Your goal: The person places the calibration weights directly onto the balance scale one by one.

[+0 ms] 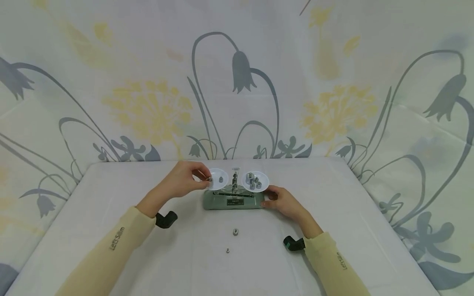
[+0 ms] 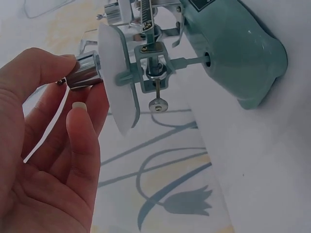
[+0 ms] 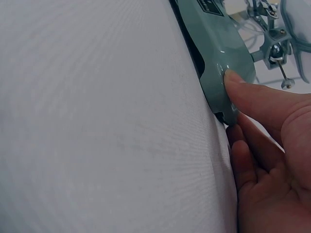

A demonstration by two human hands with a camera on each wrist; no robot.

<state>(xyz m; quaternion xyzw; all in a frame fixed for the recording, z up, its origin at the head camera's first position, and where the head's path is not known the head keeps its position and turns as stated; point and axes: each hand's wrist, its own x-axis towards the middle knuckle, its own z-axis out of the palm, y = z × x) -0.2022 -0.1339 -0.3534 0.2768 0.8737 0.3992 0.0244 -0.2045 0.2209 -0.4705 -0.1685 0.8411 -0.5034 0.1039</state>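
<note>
A green balance scale [image 1: 218,201] with two white pans stands near the back of the table. Between thumb and fingers, my left hand [image 1: 182,181] pinches a shiny metal weight [image 2: 83,72] at the left pan [image 1: 216,172]; in the left wrist view the weight's base is right at the pan's surface. Another small weight [image 1: 221,179] stands on that pan. Several metal weights [image 1: 252,180] are grouped on the right pan [image 1: 263,182]. With the thumb on top and fingers at its lower edge, my right hand [image 1: 286,202] grips the right end of the scale's base [image 3: 218,58].
In front of the scale, two loose weights stand on the white table [image 1: 200,267]: a larger one [image 1: 235,232] and a tiny one [image 1: 227,250] nearer to me. Behind the table hangs a flower-patterned cloth [image 1: 166,61].
</note>
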